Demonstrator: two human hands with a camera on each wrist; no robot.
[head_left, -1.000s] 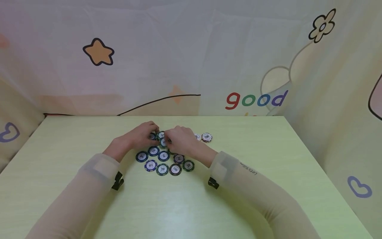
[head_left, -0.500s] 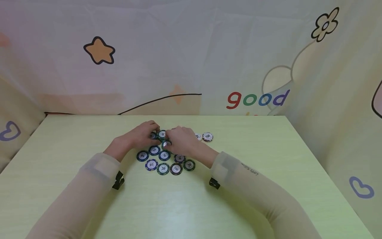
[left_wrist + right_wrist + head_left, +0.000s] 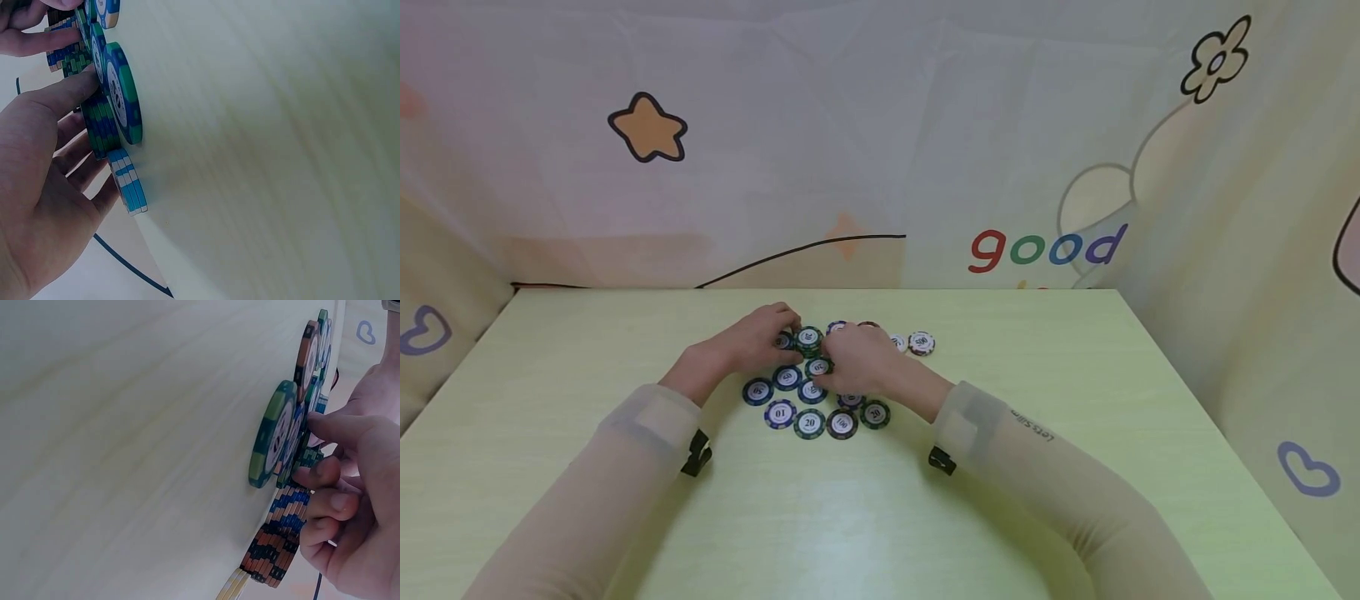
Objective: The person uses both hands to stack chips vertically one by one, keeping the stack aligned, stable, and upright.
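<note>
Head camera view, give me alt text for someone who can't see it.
A person's left hand and right hand touch numbered poker chips clustered on a pale table. Behind, a cloth backdrop shows an orange star and the word "good" in multicolored letters.

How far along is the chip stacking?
Looks done: the brown-black stack and blue-tan stack, both standing. In hand: the left hand curls round the green stack; the right hand touches a green-edged chip. Left, probably: the loose chips lying flat nearer the person.
</note>
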